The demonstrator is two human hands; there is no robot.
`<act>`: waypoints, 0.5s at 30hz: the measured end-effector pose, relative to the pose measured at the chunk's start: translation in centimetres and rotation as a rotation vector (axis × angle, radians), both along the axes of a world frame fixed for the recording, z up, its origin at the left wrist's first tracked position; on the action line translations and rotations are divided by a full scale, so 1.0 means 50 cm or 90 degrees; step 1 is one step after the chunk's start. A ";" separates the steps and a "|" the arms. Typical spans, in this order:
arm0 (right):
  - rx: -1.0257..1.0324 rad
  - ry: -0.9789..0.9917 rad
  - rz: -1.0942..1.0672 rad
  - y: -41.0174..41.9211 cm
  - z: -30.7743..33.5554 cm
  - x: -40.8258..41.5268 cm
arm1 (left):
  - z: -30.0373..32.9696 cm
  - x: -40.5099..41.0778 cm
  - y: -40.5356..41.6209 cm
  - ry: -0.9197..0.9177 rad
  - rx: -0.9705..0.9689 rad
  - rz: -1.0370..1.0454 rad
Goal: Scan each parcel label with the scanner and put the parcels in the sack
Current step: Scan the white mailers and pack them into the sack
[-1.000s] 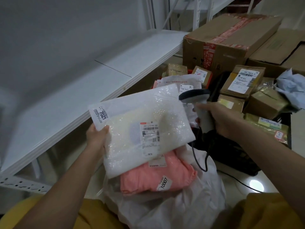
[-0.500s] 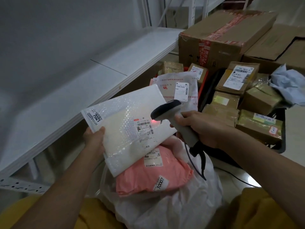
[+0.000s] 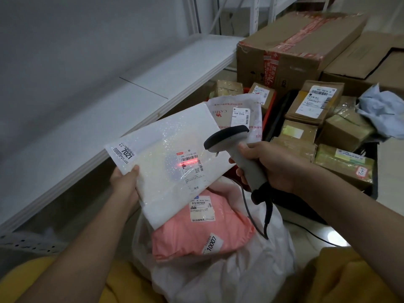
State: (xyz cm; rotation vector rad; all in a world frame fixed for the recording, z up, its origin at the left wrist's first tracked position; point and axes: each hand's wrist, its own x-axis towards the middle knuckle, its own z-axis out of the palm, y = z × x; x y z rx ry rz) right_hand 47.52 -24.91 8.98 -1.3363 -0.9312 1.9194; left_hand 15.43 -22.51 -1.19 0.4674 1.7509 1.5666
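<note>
While the white bubble mailer (image 3: pixel 172 162) is gripped by the left hand (image 3: pixel 125 182) at frame centre, the scanner (image 3: pixel 236 149) — gripped by the right hand (image 3: pixel 269 165) — is aimed at its label (image 3: pixel 190 162).

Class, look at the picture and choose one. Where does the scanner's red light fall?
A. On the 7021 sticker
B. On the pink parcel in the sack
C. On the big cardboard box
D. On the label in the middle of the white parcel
D: the scanner, gripped by the right hand, throws its red line across the label in the middle of the white parcel that the left hand holds.
</note>
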 end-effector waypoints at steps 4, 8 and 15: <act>-0.004 0.031 -0.011 -0.002 0.001 -0.001 | 0.000 0.005 -0.005 0.024 0.032 -0.006; 0.003 0.036 -0.019 0.000 -0.003 0.002 | 0.001 0.008 -0.006 0.038 0.034 -0.005; 0.029 0.039 -0.016 0.004 -0.013 0.005 | 0.008 0.001 -0.012 0.062 0.004 -0.024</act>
